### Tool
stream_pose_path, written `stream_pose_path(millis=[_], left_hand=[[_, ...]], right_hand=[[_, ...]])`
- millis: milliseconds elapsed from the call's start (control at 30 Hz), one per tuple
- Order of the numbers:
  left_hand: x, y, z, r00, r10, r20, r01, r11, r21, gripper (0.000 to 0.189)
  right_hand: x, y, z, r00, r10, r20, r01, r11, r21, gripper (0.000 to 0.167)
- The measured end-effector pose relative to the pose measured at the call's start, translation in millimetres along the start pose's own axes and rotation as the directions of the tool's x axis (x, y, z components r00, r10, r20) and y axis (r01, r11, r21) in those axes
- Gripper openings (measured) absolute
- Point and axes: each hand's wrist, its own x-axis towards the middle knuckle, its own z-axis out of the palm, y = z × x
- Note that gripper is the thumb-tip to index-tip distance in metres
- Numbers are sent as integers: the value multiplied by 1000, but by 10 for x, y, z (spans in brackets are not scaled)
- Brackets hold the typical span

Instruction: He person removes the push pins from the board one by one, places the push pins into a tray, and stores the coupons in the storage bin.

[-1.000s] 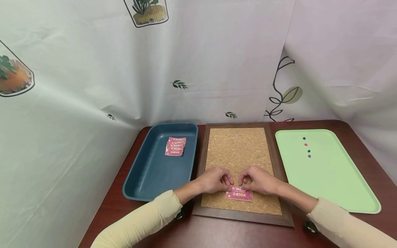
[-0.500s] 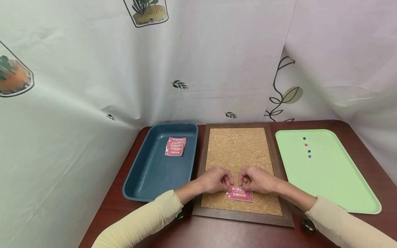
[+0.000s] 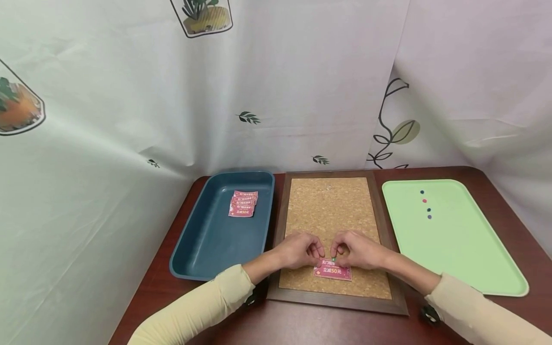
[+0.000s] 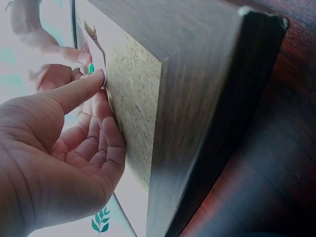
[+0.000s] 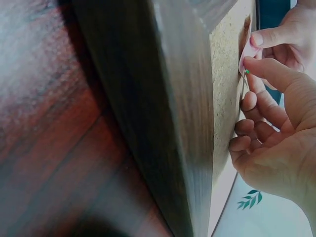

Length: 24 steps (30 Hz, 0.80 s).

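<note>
On the lower part of the framed corkboard (image 3: 329, 215) lies a pink coupon (image 3: 332, 273) with white and yellow print. My left hand (image 3: 299, 250) holds the coupon's upper left corner, its thumb pressed on the paper and its other fingers curled by the cork. At the upper edge my right hand (image 3: 360, 250) pinches a small green pushpin (image 3: 334, 259) between thumb and index finger. The pin shows as a green spot in both wrist views, right at the paper. In the right wrist view the coupon (image 5: 248, 52) stands slightly bowed off the cork.
Left of the board is a deep blue tray (image 3: 207, 249) holding several overlapping pink coupons (image 3: 243, 203). To the right, a light green tray (image 3: 457, 254) carries a short line of blue and pink pushpins (image 3: 424, 201). A dark wood frame edges the board.
Both hands and the coupon stay in place. The green pushpin shows slightly more between the right fingers; the whole view shifts a little.
</note>
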Motion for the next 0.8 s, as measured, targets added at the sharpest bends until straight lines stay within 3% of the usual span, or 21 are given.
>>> stream_pose_path(millis=[333,800], left_hand=[[0,-4,9,1000,2,-4,-2,1000,5,18],[6,-13,-1,1000,19,-6,-19,1000,3,18]], right_hand=[[12,40,20,1000,-12,-26,10,998,-67,21],[35,56,70,991,-114,-69,94,965,-245,25]])
